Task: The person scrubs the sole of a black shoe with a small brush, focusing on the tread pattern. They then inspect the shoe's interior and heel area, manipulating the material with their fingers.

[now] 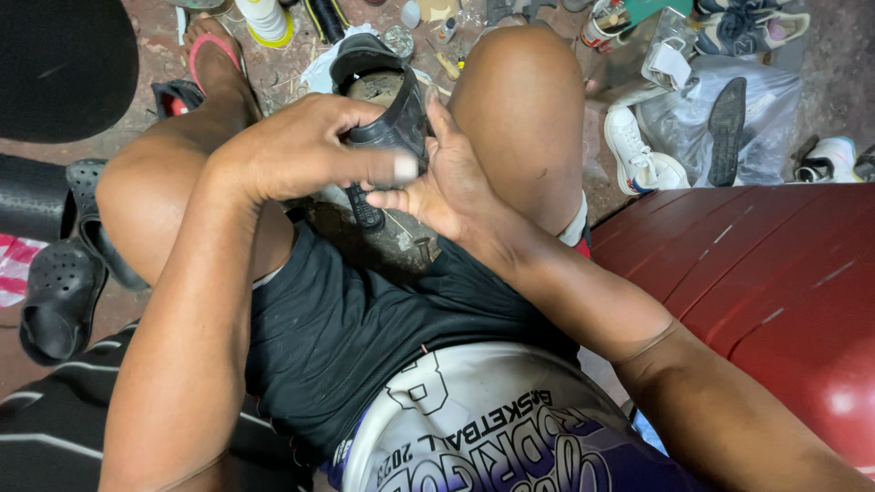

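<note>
I sit with my knees apart and hold a black sandal [387, 100] between them, sole turned up and away from me. My left hand [305, 146] wraps over the sandal's near side, thumb stretched along its strap. My right hand [447, 178] presses against the sandal's right edge from below, fingers spread and palm toward me. A black strap end [365, 208] hangs down under the two hands. The sandal's inner side is hidden by my fingers.
A dark red plastic surface [775, 273] fills the right. Black clogs [59, 292] lie at the left. White sneakers [638, 155], a clear bag with a black sole [727, 128], bottles and small tools litter the floor ahead. A black round seat [55, 55] is top left.
</note>
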